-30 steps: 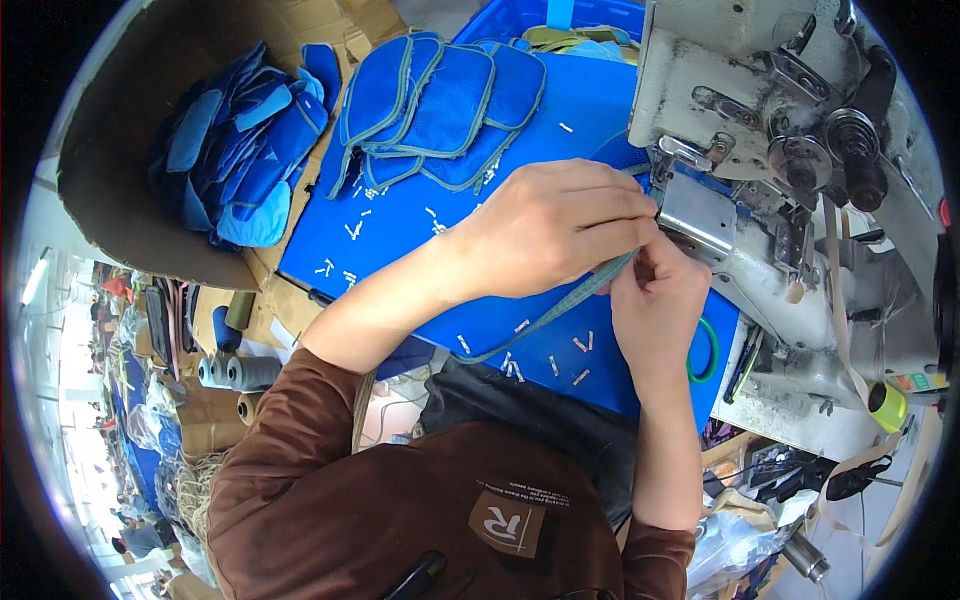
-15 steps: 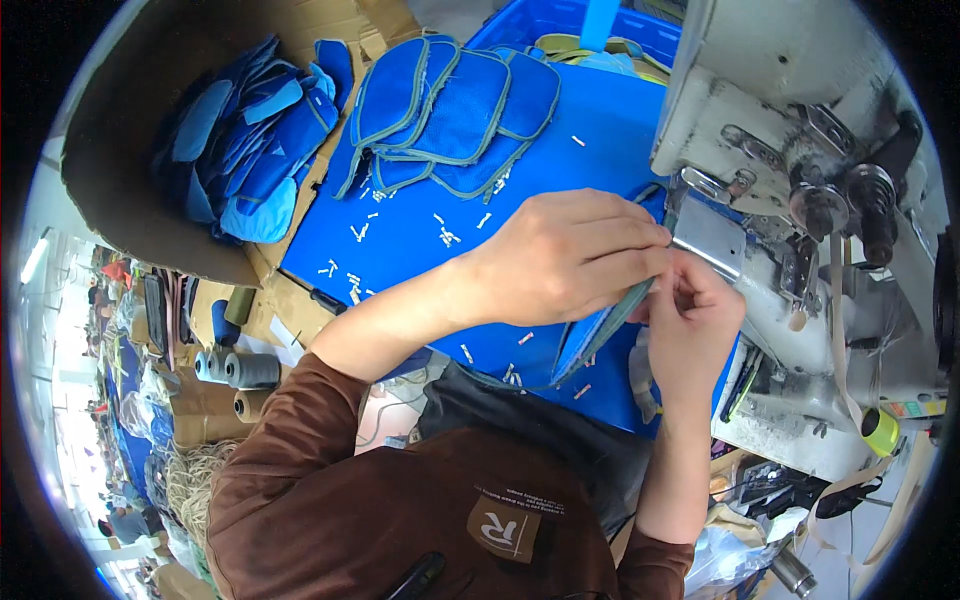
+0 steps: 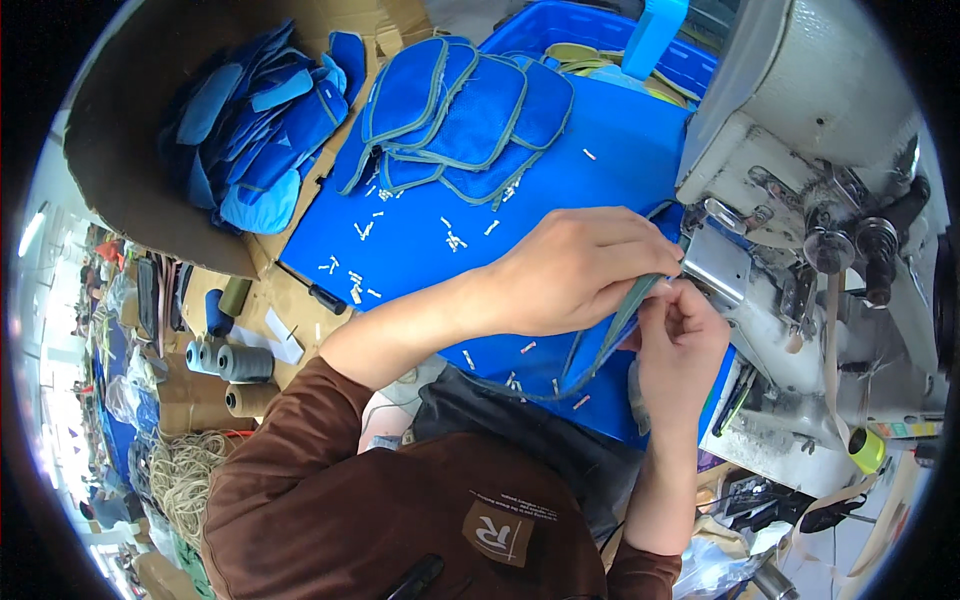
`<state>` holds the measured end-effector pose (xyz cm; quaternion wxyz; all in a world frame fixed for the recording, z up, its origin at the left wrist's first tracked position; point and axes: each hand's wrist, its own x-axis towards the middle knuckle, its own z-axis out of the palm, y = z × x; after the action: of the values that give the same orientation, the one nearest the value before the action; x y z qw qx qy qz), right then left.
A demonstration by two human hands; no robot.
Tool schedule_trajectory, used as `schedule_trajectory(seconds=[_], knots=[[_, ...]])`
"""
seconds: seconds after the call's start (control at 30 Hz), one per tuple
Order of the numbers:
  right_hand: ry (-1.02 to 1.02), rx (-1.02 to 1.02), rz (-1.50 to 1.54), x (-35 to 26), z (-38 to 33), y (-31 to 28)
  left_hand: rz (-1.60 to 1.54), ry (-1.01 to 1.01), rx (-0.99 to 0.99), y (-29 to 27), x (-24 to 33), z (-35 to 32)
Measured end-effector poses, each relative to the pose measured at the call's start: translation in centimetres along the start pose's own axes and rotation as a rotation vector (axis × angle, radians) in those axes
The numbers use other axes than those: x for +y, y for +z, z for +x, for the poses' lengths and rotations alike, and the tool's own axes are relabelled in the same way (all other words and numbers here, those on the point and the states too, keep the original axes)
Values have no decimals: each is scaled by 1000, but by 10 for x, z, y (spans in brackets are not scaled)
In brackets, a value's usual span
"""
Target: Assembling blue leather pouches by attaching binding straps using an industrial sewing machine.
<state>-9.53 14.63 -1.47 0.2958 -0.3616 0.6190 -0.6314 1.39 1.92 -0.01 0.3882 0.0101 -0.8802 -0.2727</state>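
Note:
A blue fabric piece with a grey-green bound edge (image 3: pixel 603 348) stands tilted between my hands, beside the sewing machine (image 3: pixel 720 262). My left hand (image 3: pixel 600 262) is closed on its upper edge, fingertips close to the machine's metal plate. Just below and to the right, my right hand (image 3: pixel 684 335) pinches the same edge, thumb and forefinger together. My left hand covers part of the piece. Several similar bound blue pieces (image 3: pixel 470 110) lie overlapped on the blue table (image 3: pixel 400 240) beyond my left hand.
A cardboard box (image 3: pixel 110 170) at the left holds a heap of blue pieces (image 3: pixel 260 130). Small white scraps (image 3: pixel 455 240) dot the table. A blue crate (image 3: pixel 520 30) stands at the back. Thread cones (image 3: pixel 245 363) sit at the left, and a beige tape (image 3: pixel 833 350) hangs by the machine.
The view has shifted slightly, so the table and machine sit a little differently in it. Both hands stay on the blue piece; its bound edge now shows more between them.

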Motion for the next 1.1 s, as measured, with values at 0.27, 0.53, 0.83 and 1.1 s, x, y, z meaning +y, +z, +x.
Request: schedule_trajectory(seconds=[0.27, 0.53, 0.83, 1.1], knots=[[-89, -24, 10, 4, 6, -14, 146, 130, 70, 5, 13, -9], [21, 1, 31, -12, -5, -14, 187, 145, 67, 3, 21, -10], [74, 14, 62, -12, -19, -13, 153, 159, 65, 5, 27, -15], [40, 46, 148, -7, 0, -13, 169, 142, 39, 2, 28, -5]])
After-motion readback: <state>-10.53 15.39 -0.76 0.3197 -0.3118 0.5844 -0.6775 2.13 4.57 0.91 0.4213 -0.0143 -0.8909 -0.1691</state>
